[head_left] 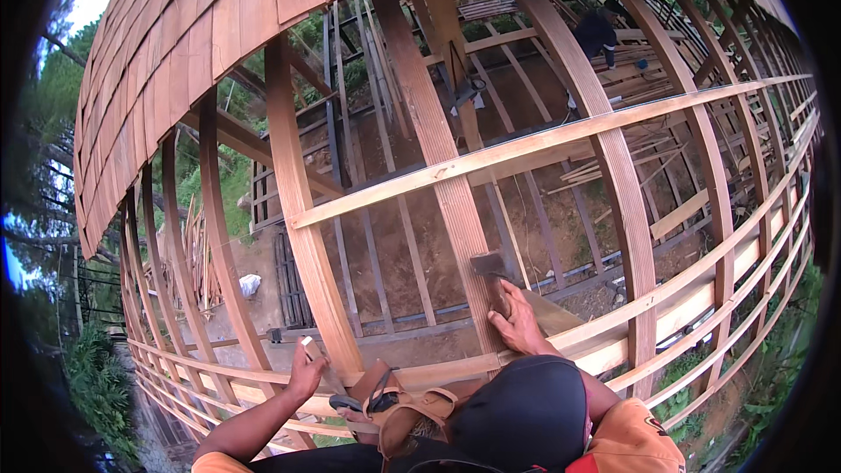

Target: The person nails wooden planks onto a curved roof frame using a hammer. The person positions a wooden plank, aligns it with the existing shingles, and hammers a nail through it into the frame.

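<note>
My right hand (522,326) is wrapped around the handle of a hatchet (492,266), whose dark, broad head points away from me beside a sloping rafter (447,184). My left hand (305,375) is closed around a small piece of pale wood (311,349) that sticks up from the fist; most of it is hidden. That hand is next to another rafter (302,210), above the lower battens. A brown leather tool pouch (412,416) hangs at my waist between both arms, and a dark, curved object sits by its left side.
A long batten (534,144) crosses the rafters in front of me. Several more battens (745,254) run along the lower right. Overlapping wooden shingles (201,26) cover the upper left. Through the open frame, far below, are floor joists, bare soil and a person (597,31) in dark clothes.
</note>
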